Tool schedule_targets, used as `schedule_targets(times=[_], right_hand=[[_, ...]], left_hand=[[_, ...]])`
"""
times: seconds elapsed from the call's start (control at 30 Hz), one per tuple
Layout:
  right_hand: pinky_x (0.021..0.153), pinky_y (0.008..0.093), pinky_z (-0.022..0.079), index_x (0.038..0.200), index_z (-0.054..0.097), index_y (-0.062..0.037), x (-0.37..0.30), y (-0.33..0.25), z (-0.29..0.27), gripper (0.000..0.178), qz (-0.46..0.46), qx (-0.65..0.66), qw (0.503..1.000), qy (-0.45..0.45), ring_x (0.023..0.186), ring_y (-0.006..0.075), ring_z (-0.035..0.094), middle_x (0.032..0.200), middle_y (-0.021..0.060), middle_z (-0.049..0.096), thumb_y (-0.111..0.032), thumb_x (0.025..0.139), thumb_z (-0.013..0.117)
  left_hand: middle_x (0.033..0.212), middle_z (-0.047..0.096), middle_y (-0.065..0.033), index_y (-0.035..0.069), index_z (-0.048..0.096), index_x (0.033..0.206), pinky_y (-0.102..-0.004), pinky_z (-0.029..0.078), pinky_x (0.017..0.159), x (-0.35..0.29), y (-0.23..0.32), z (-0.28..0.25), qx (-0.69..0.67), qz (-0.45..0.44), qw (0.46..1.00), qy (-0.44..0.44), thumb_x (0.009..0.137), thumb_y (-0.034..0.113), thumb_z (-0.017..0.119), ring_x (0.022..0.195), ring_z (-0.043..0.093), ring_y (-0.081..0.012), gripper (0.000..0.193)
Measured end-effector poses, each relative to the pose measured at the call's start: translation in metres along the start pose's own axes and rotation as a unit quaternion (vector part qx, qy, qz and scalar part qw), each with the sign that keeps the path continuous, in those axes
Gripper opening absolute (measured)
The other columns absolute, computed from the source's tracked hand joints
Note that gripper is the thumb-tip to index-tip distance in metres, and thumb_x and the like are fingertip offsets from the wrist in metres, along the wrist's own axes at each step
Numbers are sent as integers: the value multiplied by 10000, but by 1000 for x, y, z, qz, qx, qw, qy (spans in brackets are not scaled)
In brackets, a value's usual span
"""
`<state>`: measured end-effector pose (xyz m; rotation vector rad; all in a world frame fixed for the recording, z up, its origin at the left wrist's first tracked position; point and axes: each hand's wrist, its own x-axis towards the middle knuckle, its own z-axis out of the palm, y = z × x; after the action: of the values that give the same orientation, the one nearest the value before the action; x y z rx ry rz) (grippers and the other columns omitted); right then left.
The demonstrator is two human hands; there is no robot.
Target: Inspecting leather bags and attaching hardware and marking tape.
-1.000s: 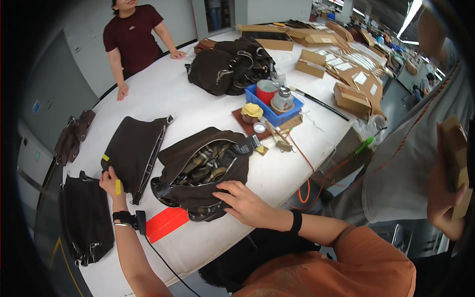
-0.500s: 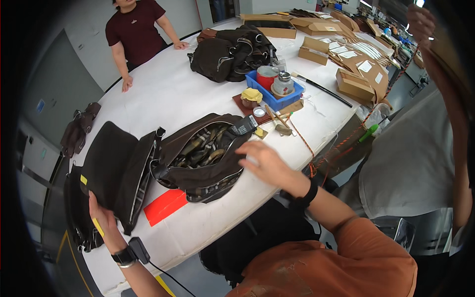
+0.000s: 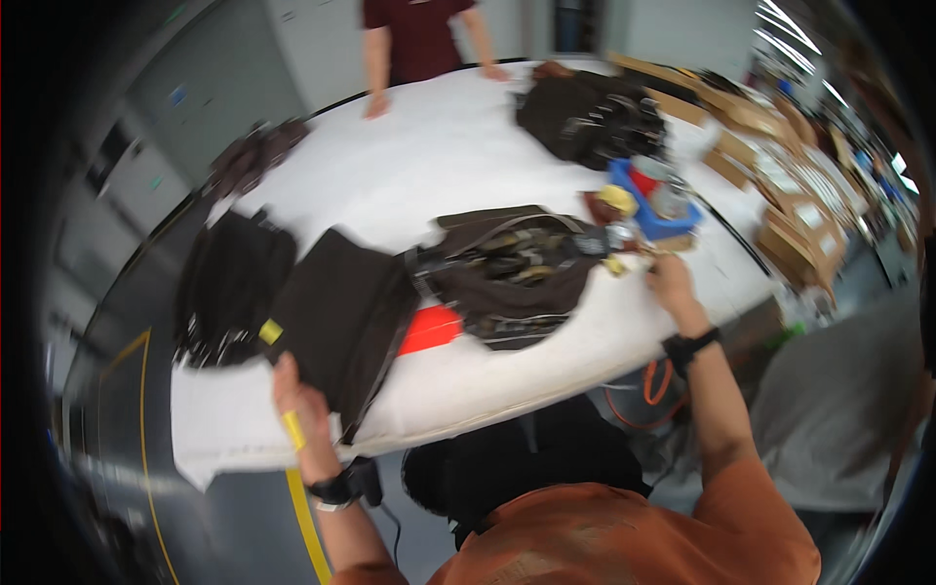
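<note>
My left hand [image 3: 304,405] grips the lower left edge of a dark brown bag [image 3: 336,327], near a yellow tag [image 3: 270,331]; the fingertips go behind the edge. To its right lies an unzipped dark bag [image 3: 453,292], its patterned lining showing. My right hand [image 3: 673,285] is over the table's right side, fingers curled down by small tools and bits [image 3: 618,263]. Blur hides what the fingers hold. Just beyond are a jar with a yellow cover [image 3: 616,202] and a blue bin [image 3: 655,220] with a red can and a metal-topped bottle.
A red strip [image 3: 429,331] lies between the two bags. Another dark bag [image 3: 234,283] is at the left, and a dark pile [image 3: 590,117] at the back. Cardboard boxes [image 3: 799,244] stand at right. A person [image 3: 414,44] leans on the far table edge.
The view has swung left, blurring the picture. My right hand has moved from above the open bag rightward to the small tools. My left hand stays on the brown bag's edge.
</note>
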<state>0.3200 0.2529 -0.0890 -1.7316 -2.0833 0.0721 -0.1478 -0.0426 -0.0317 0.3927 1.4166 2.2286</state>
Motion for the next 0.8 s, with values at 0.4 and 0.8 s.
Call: schedule_targets(times=[0.4,0.8], right_hand=[[581,239,453,965,567,-24,-41,-254,-111,152,-230,401,884,-62,645,94,573,731,35,602,-87,859,656],[731,418,492,1075,545,9,-97,-447,-37,244,-498,347,769,-198,864,365,612,977,186,619,-57,846,596]], left_hand=[[1298,519,-130,-22,439,1289,-331,333,1081,-14,-2,-5,-164,46,979,-111,970,99,478,1212,482,-204,343],[1265,530,-75,26,449,1287,-318,378,1040,-11,-16,-7,-248,62,961,-108,979,123,478,1189,488,-155,324]])
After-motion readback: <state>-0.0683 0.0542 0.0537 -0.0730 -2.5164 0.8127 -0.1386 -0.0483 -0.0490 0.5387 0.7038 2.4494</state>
